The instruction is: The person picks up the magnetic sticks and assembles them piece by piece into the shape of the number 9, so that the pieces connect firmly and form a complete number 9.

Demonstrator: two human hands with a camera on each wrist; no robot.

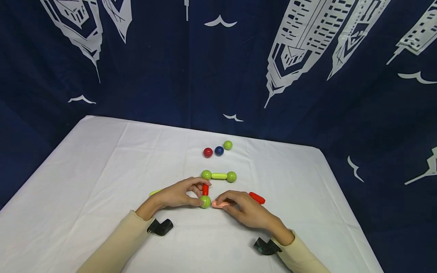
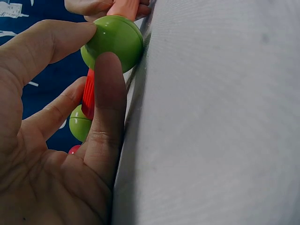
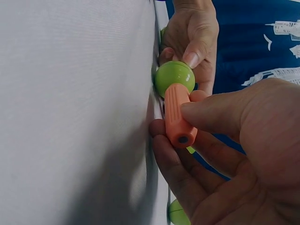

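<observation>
My left hand (image 1: 179, 193) pinches a green ball (image 1: 205, 202) between thumb and finger. From that ball a ribbed red stick (image 1: 205, 189) runs toward another green ball (image 1: 206, 174) farther back. A light green stick (image 1: 219, 176) lies between this farther ball and a third green ball (image 1: 231, 176). My right hand (image 1: 249, 212) grips a ribbed salmon-orange stick (image 3: 177, 112) between thumb and fingers. Its far end meets or nearly meets the near green ball (image 2: 115, 40); I cannot tell whether they are joined. A dark round spot shows on the stick's near end in the right wrist view.
Behind the pieces sit a red ball (image 1: 208, 152), a dark blue ball (image 1: 219, 151) and a green ball (image 1: 228, 145). A red stick (image 1: 257, 198) lies just beyond my right hand. Beside my left wrist a light green piece (image 1: 154, 192) is partly hidden. White cloth (image 1: 102, 182) covers the table.
</observation>
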